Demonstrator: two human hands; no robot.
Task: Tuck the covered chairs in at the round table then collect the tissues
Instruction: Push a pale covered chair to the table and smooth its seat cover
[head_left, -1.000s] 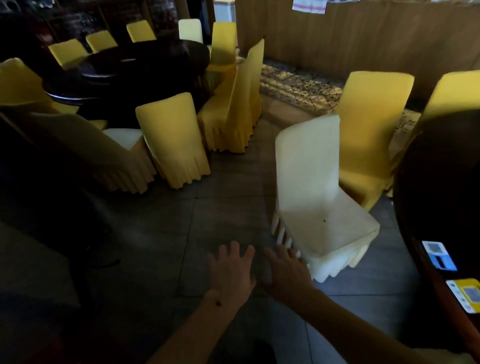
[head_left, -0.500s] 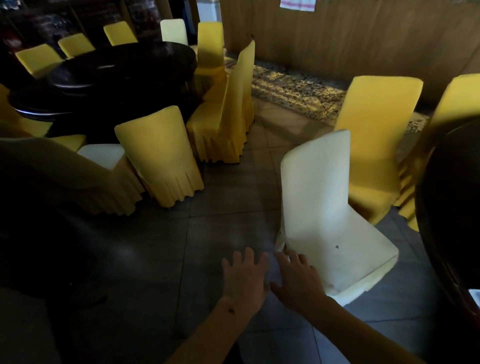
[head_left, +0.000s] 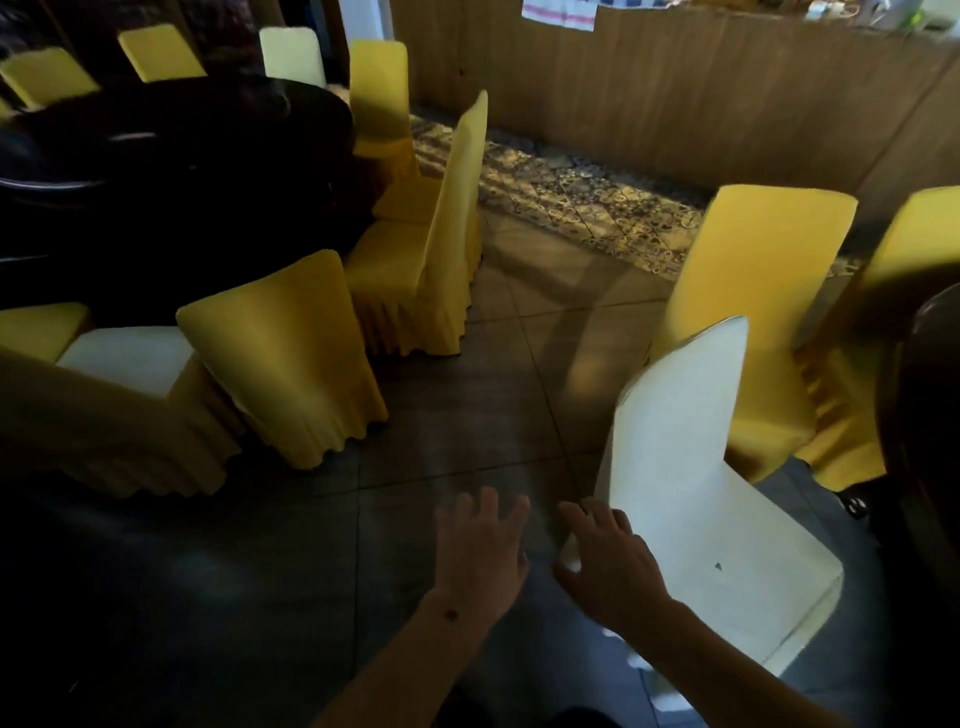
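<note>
Both hands reach forward and down over the dark tiled floor (head_left: 270, 597). The left hand (head_left: 480, 551) hangs palm down with its fingers (head_left: 488, 506) spread wide and straight, holding nothing and touching nothing. The right hand (head_left: 608, 561) is beside it, its fingers also spread and loose, lying over the near front corner of the white covered chair (head_left: 691, 483); whether they actually press on the seat cover cannot be told.

That white chair stands at the right, its back upright and its seat pointing toward the lower right, near the dark rim of a round counter (head_left: 930, 415) at the right edge. Just behind it stands a yellow covered chair (head_left: 753, 291), and another yellow chair (head_left: 914, 260) is beyond that, partly hidden by the counter rim.

At the upper left is a second dark round counter (head_left: 171, 150) ringed by more covered chairs. One yellow chair (head_left: 291, 353) stands with its back to the camera, a side-on yellow chair (head_left: 431, 260) is just to its right, and a white-seated chair (head_left: 124, 358) stands to its left. A patterned strip of floor (head_left: 571, 202) runs along a wooden panelled wall (head_left: 675, 93). No tissues can be made out.
</note>
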